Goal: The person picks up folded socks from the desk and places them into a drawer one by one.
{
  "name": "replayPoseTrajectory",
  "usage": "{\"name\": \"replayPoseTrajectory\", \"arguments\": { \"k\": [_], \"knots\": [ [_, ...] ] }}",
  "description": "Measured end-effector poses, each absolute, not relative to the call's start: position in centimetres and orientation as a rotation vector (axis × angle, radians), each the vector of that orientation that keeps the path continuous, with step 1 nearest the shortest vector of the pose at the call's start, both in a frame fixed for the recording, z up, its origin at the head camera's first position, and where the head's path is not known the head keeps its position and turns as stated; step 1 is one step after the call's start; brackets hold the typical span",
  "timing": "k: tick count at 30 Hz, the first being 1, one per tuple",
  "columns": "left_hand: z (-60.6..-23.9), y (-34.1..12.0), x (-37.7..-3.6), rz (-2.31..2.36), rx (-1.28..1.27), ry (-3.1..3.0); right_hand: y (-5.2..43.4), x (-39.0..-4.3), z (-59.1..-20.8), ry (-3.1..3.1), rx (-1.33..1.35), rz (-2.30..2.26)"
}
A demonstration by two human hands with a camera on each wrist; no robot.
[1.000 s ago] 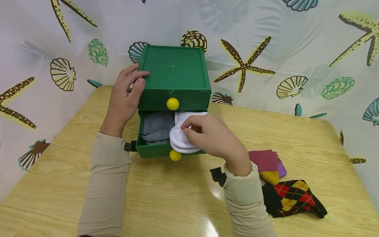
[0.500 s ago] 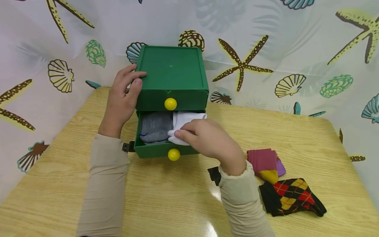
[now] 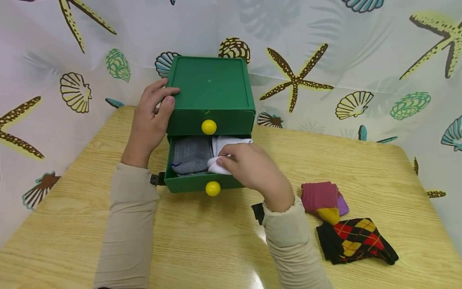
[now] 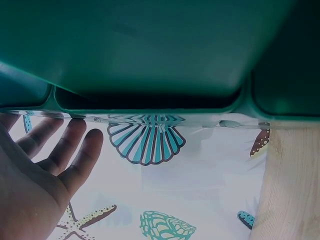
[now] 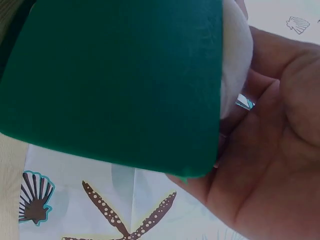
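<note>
A small green chest of drawers (image 3: 213,88) stands on the table, its lower drawer (image 3: 187,184) pulled out and its upper one closed. Folded grey socks (image 3: 191,154) lie in the left half of the lower drawer. White socks (image 3: 219,165) fill the right half, and my right hand (image 3: 254,168) pinches their near end between thumb and fingers. In the right wrist view, the white fabric (image 5: 236,55) bulges over the drawer's side wall beside the palm. My left hand (image 3: 149,120) rests against the chest's upper left edge, fingers lightly spread.
Right of the chest, maroon socks (image 3: 319,196) with a mustard patch lie over something purple (image 3: 342,204). Black argyle socks (image 3: 357,241) in red and yellow are just nearer. A curtain (image 3: 296,32) printed with shells and starfish hangs behind the wooden table (image 3: 202,249).
My right hand has moved slightly down and left, and the white socks' near end, which hung over the drawer front, now sits inside the drawer. My left hand has stayed in place.
</note>
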State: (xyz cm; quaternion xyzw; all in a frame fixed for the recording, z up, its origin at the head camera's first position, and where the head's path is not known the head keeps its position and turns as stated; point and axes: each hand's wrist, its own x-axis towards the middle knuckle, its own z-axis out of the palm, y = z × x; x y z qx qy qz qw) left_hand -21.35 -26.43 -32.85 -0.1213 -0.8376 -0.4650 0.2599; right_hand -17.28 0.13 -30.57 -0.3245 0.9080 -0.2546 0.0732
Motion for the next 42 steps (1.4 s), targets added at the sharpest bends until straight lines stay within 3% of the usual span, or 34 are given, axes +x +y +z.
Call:
{"name": "replayPoseTrajectory", "arguments": {
  "k": [29,37,42],
  "knots": [
    [-32.6,-26.1,-21.4,-1.253,-0.359,-2.288,1.5,-15.7,-28.8,2.826,-0.791,-0.798],
    [-32.7,-26.4,-21.3,-1.259,-0.342,-2.287,2.1,-16.5,-29.2,2.674,-0.946,-0.717],
    [-32.7,-26.5,-21.2,-1.255,-0.332,-2.289,2.1,-16.5,-29.2,2.653,-0.911,-0.678]
  ]
}}
